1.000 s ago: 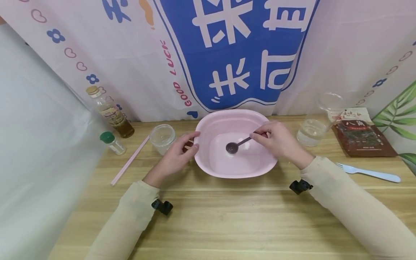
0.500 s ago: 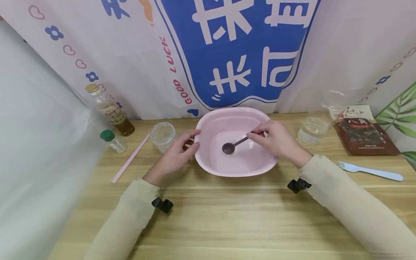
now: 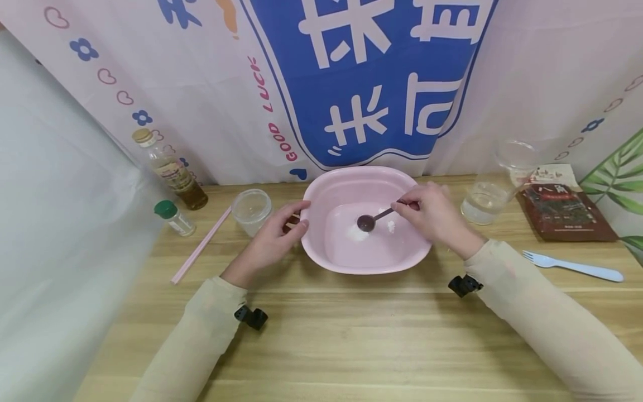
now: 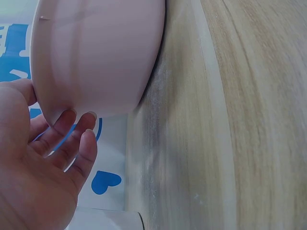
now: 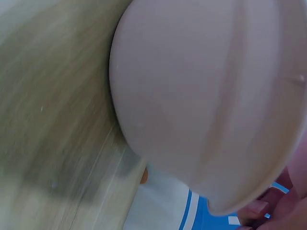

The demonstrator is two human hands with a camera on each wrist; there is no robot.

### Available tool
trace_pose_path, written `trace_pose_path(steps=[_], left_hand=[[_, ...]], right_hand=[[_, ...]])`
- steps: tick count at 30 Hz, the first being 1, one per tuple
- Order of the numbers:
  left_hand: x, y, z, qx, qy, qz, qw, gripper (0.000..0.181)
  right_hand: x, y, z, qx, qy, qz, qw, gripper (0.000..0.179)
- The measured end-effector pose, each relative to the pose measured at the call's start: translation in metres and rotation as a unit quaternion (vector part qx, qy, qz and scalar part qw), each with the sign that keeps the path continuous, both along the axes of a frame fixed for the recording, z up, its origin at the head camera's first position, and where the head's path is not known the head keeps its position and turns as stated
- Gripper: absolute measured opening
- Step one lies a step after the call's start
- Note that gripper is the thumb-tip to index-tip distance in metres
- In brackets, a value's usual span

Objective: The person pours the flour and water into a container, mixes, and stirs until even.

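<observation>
A pink plastic basin (image 3: 326, 192) stands on the wooden table, with white powder (image 3: 358, 234) on its bottom. My left hand (image 3: 273, 231) holds the basin's left rim. In the left wrist view its thumb lies over the rim and the fingers (image 4: 62, 132) curl against the outer wall. Between thumb and fingers, my right hand (image 3: 432, 215) pinches the handle of a dark brown measuring spoon (image 3: 366, 223). The spoon's round bowl is low inside the basin, beside the powder. From the right wrist, the basin's wall (image 5: 182, 91) hides the spoon.
Left of the basin stand a clear jar (image 3: 251, 211), pink chopsticks (image 3: 202, 244), a green-capped shaker (image 3: 174, 219) and an oil bottle (image 3: 173, 176). To the right are a clear cup of liquid (image 3: 483, 204), a brown spice packet (image 3: 565, 212) and a light-blue fork (image 3: 572, 266).
The spoon has swung left, then back right, over the basin's bottom. White powder patches show more plainly now. The left hand stays on the rim.
</observation>
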State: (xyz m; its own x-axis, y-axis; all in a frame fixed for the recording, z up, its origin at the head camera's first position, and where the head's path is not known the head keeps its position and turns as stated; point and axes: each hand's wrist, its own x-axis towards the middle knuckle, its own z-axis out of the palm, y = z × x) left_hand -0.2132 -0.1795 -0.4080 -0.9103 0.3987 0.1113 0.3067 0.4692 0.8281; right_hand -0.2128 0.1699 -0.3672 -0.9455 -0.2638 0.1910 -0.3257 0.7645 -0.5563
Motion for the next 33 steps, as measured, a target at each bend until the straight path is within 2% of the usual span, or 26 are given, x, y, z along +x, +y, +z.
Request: trace_pose_path(steps=[9, 13, 16, 19, 26, 33], left_hand=[[0.000, 0.001, 0.000, 0.002, 0.002, -0.001, 1.0000, 0.051], [0.000, 0.001, 0.001, 0.002, 0.003, 0.000, 1.0000, 0.051], [0.000, 0.000, 0.000, 0.003, 0.003, 0.000, 1.0000, 0.051], [0.000, 0.000, 0.000, 0.004, 0.003, 0.000, 1.0000, 0.050], [0.000, 0.001, 0.000, 0.003, 0.003, 0.003, 1.0000, 0.051], [0.000, 0.001, 0.000, 0.007, 0.000, 0.005, 1.0000, 0.051]], right_hand=[[0.000, 0.008, 0.004, -0.035, -0.024, -0.019, 0.9989, 0.020], [0.004, 0.003, 0.006, -0.042, -0.044, 0.007, 0.9981, 0.019], [0.007, -0.003, 0.004, -0.038, -0.037, 0.032, 0.9981, 0.017], [0.006, -0.007, 0.000, -0.028, -0.023, 0.040, 0.9986, 0.016], [0.003, -0.001, 0.001, -0.008, -0.020, 0.010, 0.9997, 0.018], [0.001, 0.009, 0.005, -0.016, -0.017, -0.014, 0.9996, 0.019]])
